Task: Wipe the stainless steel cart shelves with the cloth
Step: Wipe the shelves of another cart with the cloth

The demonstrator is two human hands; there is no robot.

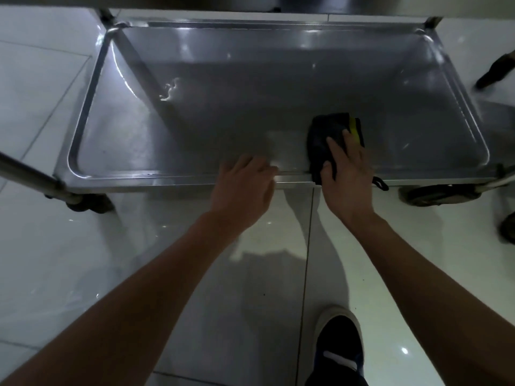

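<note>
The low stainless steel cart shelf (223, 101) fills the upper half of the view, a shallow tray with a raised rim. A dark cloth with a yellow stripe (328, 129) lies on it near the front rim, right of centre. My right hand (345, 171) presses flat on the cloth with straight fingers, and part of the cloth hangs over the rim. My left hand (245, 185) rests on the front rim of the shelf, fingers relaxed over the edge.
White glossy floor tiles (83, 260) surround the cart. Caster wheels sit under the front left (89, 204) and front right (440, 193) corners. My dark shoe (340, 349) stands below. Another person's foot (496, 71) is at the right edge. An upper shelf edge runs along the top.
</note>
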